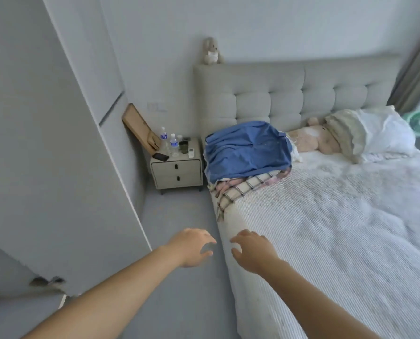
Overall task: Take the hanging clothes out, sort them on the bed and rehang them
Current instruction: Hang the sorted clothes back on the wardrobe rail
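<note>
Two bare hands reach forward with nothing in them: the left hand (191, 245) hangs over the floor, the right hand (251, 250) over the edge of the bed (338, 228), fingers loosely spread on both. Farther up, near the headboard, the clothes lie heaped: a blue garment (248, 150) on top of a checked garment (238, 189) whose hem overhangs the mattress edge. Lifting the blue piece carelessly could drag the checked one to the floor.
</note>
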